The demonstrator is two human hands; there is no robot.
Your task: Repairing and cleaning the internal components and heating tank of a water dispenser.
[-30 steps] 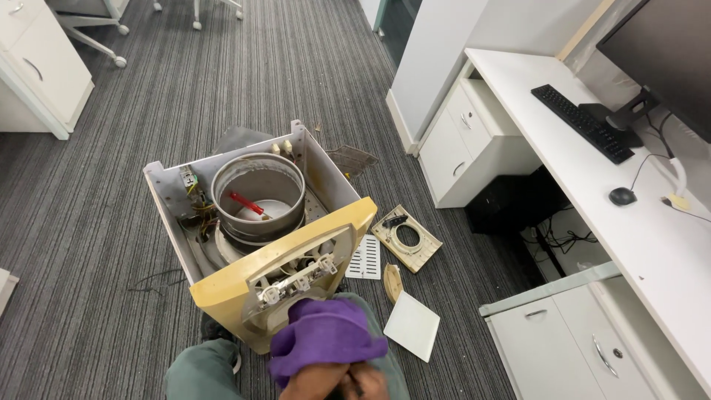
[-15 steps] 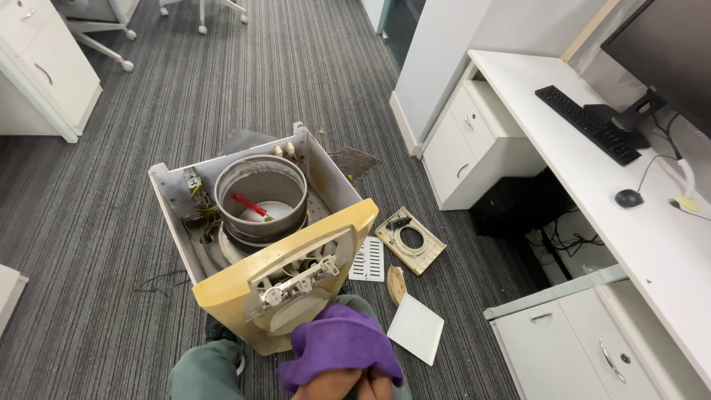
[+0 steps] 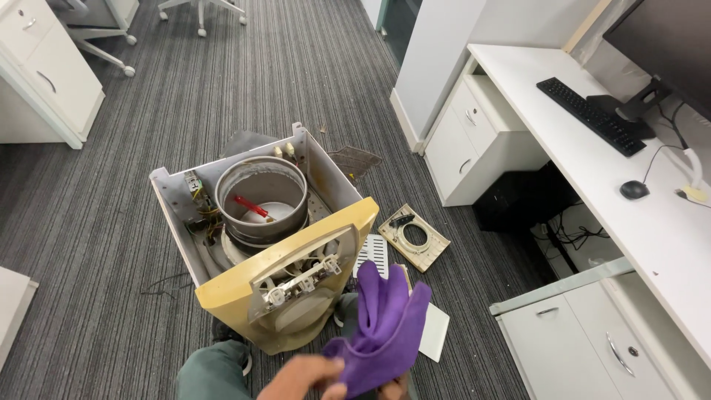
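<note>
Cloth [image 3: 385, 326] sits at 6 o'clock, bottom edge of view: purple, soft, microfibre-looking, bunched, with two peaks standing up. Left hand [image 3: 307, 378] pinches its lower edge, fingers curled closed on the fabric. Right hand is mostly hidden under the cloth; only a sliver shows near the frame edge, so I can't tell its grip.

Stripped appliance [image 3: 266, 237] stands at 11 o'clock from the cloth, just beyond the person's green-trousered knee [image 3: 211, 374]. White plastic shell, yellowed front panel tilted outward, switch contacts exposed on its inner face. Inside: round metal drum [image 3: 261, 194], dull grey, grimy rim, with a red-handled tool [image 3: 250, 207] lying in it. Loose wiring at the drum's 9 o'clock.

Judgement: for wiping, fold the cloth flat into a pad first so loose corners don't snag the contacts or wires. Keep off the sheet-metal edges. Work the smooth panel before the dirty drum.

Floor: grey striped carpet; detached square plate with ring [image 3: 413, 237] at 3 o'clock of the shell, white vent grille [image 3: 376, 255] beside it.
</note>
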